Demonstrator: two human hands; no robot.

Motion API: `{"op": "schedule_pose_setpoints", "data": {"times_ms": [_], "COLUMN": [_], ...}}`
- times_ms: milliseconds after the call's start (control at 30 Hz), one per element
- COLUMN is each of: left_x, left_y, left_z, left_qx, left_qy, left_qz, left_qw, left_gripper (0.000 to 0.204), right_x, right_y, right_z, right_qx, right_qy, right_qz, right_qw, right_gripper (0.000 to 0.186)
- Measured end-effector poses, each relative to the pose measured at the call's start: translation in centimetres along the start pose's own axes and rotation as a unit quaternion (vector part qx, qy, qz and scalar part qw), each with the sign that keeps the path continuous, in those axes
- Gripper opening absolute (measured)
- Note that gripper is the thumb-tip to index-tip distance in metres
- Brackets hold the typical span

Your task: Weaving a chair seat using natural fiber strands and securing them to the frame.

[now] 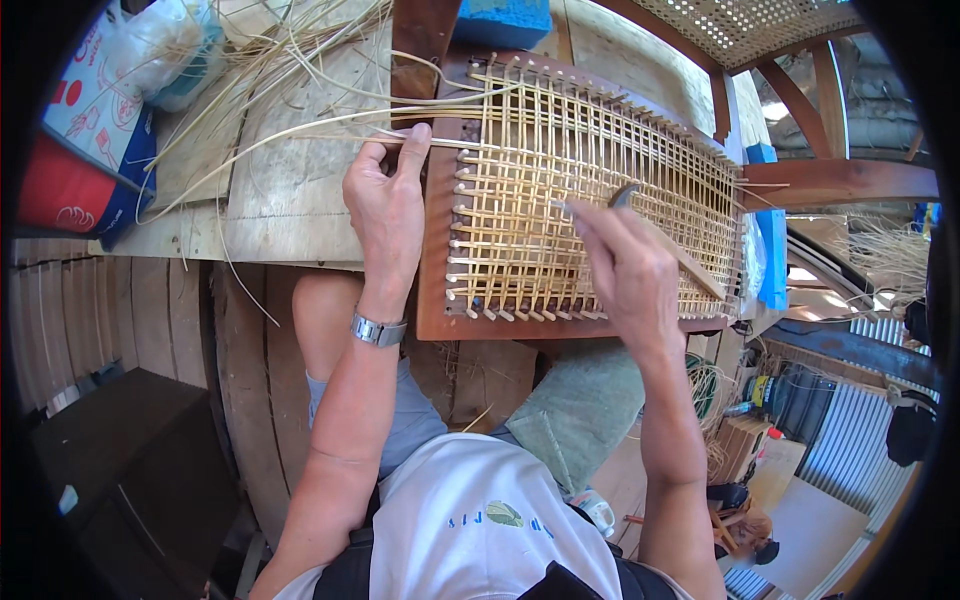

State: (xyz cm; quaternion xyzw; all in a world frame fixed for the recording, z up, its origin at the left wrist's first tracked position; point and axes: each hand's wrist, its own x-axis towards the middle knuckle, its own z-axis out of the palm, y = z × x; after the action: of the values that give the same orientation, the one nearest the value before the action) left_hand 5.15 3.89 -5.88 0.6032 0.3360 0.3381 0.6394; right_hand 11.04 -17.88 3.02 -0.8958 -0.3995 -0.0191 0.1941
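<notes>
A cane seat panel [540,190], woven in an open grid inside a reddish-brown wooden frame [434,265], lies before me. Light pegs stand along its edges. At the left rail my left hand [392,195] pinches a pale cane strand between thumb and fingers. Over the middle of the weave, my right hand [632,270] is closed, with a thin pale tip showing at its fingertips. A hooked knife [698,270] with a dark curved blade and wooden handle sits right against that hand. Whether the hand grips the knife I cannot tell.
Loose cane strands [290,50] spread over the wooden bench [290,190] at left, beside a printed bag [100,130]. Blue blocks [505,22] touch the frame's far side. A chair part with a cane panel [745,25] rises at far right. Another person [750,530] appears lower right.
</notes>
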Motion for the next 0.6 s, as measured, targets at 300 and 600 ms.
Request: {"op": "schedule_pose_setpoints", "data": {"times_ms": [300, 600], "left_x": [-0.4, -0.4], "left_y": [0.5, 0.2], "left_z": [-0.3, 0.4], "left_qx": [-0.063, -0.067], "left_qy": [-0.021, -0.051], "left_qz": [0.009, 0.0], "left_qw": [0.998, 0.996], "left_gripper": [0.022, 0.016], "right_x": [1.1, -2.0], "right_y": [-1.3, -0.9], "right_z": [0.5, 2.0], "right_qx": [-0.006, 0.009], "right_qy": [-0.012, 0.036], "right_qz": [-0.031, -0.074], "right_qw": [0.999, 0.997], "right_gripper": [0.031, 0.049]}}
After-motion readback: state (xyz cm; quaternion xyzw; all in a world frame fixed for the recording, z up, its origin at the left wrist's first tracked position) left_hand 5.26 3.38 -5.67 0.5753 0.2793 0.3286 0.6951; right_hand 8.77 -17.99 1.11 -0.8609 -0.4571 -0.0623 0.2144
